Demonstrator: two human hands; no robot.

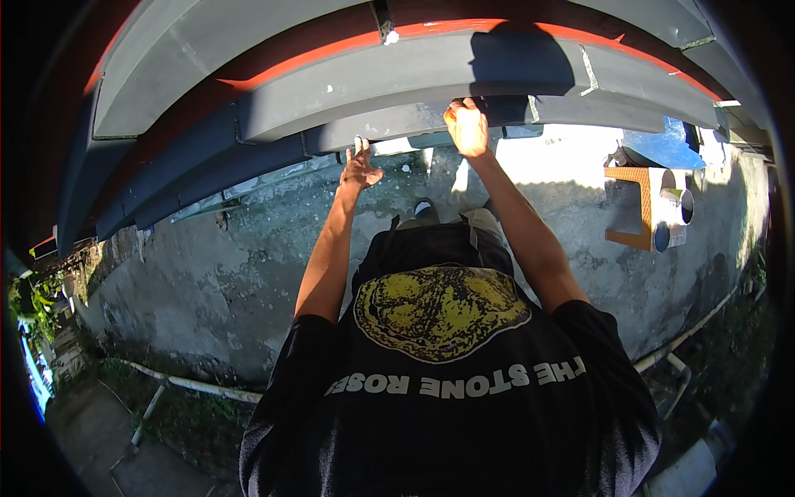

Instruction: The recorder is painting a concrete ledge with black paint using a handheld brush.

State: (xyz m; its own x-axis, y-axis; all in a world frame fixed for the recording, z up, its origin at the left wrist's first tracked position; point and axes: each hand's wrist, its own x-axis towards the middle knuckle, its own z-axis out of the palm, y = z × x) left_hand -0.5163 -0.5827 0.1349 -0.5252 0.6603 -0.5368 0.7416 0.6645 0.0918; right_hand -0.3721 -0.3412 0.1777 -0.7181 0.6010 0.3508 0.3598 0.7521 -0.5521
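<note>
Both my arms reach forward to a wall painted in broad grey bands (397, 79) with red stripes (331, 51) between them. My left hand (360, 170) is closed around a small pale tool (358, 143), whose tip touches the lower edge of the lowest grey band. My right hand (466, 126) is higher and to the right, with its fingers curled over that same edge. Its shadow falls on the band above. I wear a black shirt (447, 398) with a yellow print. One of my feet (424, 209) shows below on the ground.
Below lies stained concrete ground (248, 265). At the right stands an orange stool (636, 207) with round cans (681, 207) beside it and a blue object (662, 145) behind. White pipes (199, 385) run along the ground's edge, with plants (37, 306) at far left.
</note>
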